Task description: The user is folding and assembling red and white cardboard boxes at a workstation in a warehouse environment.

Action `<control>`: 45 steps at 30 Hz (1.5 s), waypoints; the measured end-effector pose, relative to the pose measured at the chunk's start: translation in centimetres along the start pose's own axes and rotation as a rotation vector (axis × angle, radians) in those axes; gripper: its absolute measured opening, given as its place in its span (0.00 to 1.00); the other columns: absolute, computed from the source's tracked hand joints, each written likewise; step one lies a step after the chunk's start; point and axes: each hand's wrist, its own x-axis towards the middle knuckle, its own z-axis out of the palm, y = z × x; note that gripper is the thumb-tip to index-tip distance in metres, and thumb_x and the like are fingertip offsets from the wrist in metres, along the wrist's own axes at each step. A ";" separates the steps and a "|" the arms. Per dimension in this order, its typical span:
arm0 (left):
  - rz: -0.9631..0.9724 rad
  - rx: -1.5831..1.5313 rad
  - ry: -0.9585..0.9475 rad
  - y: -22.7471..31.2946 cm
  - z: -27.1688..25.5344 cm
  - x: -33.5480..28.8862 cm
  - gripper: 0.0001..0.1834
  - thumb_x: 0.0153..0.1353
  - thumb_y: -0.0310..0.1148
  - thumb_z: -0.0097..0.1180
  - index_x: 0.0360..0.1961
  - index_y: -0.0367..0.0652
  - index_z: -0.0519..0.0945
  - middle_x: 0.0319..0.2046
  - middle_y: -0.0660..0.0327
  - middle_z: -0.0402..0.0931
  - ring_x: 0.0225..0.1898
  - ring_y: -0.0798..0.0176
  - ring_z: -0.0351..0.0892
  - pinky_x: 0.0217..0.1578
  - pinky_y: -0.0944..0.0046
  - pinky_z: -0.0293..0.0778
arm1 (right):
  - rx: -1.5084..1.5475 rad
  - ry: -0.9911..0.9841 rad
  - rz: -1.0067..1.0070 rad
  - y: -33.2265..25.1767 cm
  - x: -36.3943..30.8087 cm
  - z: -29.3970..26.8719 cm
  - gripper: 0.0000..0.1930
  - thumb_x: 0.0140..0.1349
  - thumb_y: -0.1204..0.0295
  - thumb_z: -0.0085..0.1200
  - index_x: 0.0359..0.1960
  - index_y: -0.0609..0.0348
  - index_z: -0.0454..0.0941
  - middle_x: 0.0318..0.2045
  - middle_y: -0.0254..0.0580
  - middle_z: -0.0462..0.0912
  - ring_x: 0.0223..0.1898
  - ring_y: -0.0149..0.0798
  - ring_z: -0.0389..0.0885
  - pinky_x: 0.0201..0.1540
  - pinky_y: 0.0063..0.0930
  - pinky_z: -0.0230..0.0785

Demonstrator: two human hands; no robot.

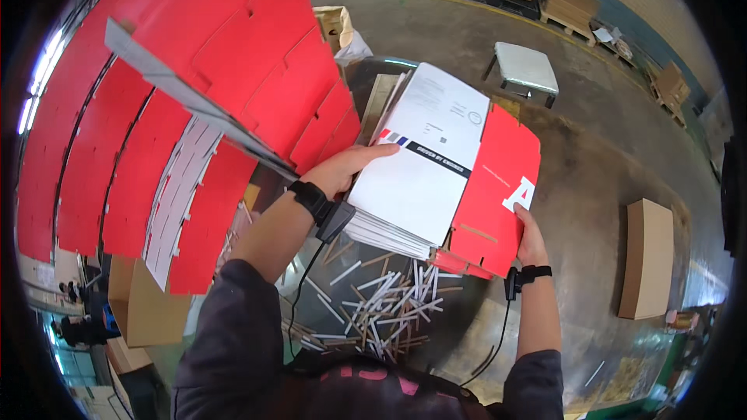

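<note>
Brown cardboard formed the box (pixel 148 307) at lower left in the head view; red sheets (pixel 264 62) partly covered it, and its contents could not be determined. A pale sack (pixel 352 40) stood beyond the sheets with its mouth open, contents unclear. At right, a tan carton (pixel 648 259) sat on the worktable (pixel 580 163), its long axis running from near to far; its inside was not visible.

A stack of red and white card (pixel 420 194) was found between both hands, over the worktable. Its printed face was turned up, white part to the left and red part to the right. The white part's long axis ran away from the person, far end leaning right.

The left hand (pixel 342 167) pinched the left edge, thumb flat on the white face. The right hand (pixel 533 241) pinched the right edge, thumb on the red face. The remaining fingers were largely hidden beneath; whether spread or pressed together could not be told. Loose white and brown strips (pixel 397 307) lay nearer the person.
</note>
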 end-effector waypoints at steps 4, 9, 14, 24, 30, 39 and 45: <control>0.227 0.124 0.002 -1.3 1.1 -3.5 0.30 0.58 0.33 0.65 0.58 0.31 0.69 0.49 0.52 0.79 0.48 0.61 0.82 0.49 0.62 0.78 | 0.127 0.022 -0.094 2.4 -2.7 -2.4 0.21 0.62 0.71 0.56 0.56 0.65 0.69 0.49 0.44 0.80 0.49 0.40 0.80 0.53 0.36 0.75; 0.676 0.353 -0.069 -4.7 0.2 -13.7 0.50 0.43 0.31 0.77 0.65 0.35 0.59 0.56 0.55 0.71 0.59 0.62 0.68 0.59 0.61 0.66 | -0.071 -0.130 -0.279 1.8 -15.0 -2.5 0.32 0.47 0.80 0.60 0.58 0.63 0.67 0.51 0.43 0.77 0.52 0.43 0.78 0.55 0.42 0.74; 0.548 0.363 -0.144 -7.5 -5.5 -25.7 0.52 0.41 0.29 0.77 0.67 0.38 0.60 0.59 0.55 0.69 0.61 0.62 0.67 0.62 0.58 0.63 | -0.651 -0.360 -0.345 3.0 -20.8 5.4 0.33 0.44 0.79 0.65 0.56 0.63 0.69 0.47 0.42 0.79 0.49 0.41 0.79 0.53 0.40 0.74; 0.361 0.673 0.029 -17.8 -22.2 -22.2 0.68 0.31 0.17 0.73 0.71 0.44 0.42 0.61 0.52 0.64 0.61 0.59 0.64 0.58 0.55 0.68 | -1.154 -0.444 -0.258 13.6 -23.1 25.6 0.31 0.47 0.75 0.63 0.56 0.63 0.69 0.47 0.43 0.79 0.48 0.42 0.79 0.53 0.41 0.74; 0.717 0.718 -0.013 -17.3 -22.7 -21.8 0.67 0.24 0.20 0.76 0.70 0.43 0.50 0.63 0.54 0.62 0.68 0.60 0.54 0.65 0.53 0.56 | -1.288 -0.538 -0.241 20.7 -20.4 32.9 0.30 0.48 0.73 0.62 0.57 0.63 0.70 0.47 0.44 0.79 0.48 0.42 0.80 0.52 0.41 0.75; 1.372 1.140 0.336 -11.9 -25.5 -23.3 0.23 0.62 0.37 0.53 0.58 0.50 0.63 0.60 0.53 0.68 0.55 0.45 0.72 0.55 0.50 0.69 | -1.327 -0.565 -0.187 30.5 -11.6 37.5 0.29 0.51 0.70 0.61 0.57 0.63 0.70 0.47 0.44 0.80 0.47 0.43 0.80 0.52 0.42 0.75; 1.455 1.179 0.468 -20.0 -29.6 -15.9 0.18 0.64 0.31 0.47 0.55 0.54 0.64 0.62 0.54 0.66 0.48 0.48 0.78 0.47 0.49 0.75 | -1.282 -0.502 -0.149 34.6 -6.4 37.0 0.29 0.53 0.68 0.60 0.57 0.63 0.70 0.47 0.45 0.80 0.47 0.44 0.80 0.52 0.43 0.75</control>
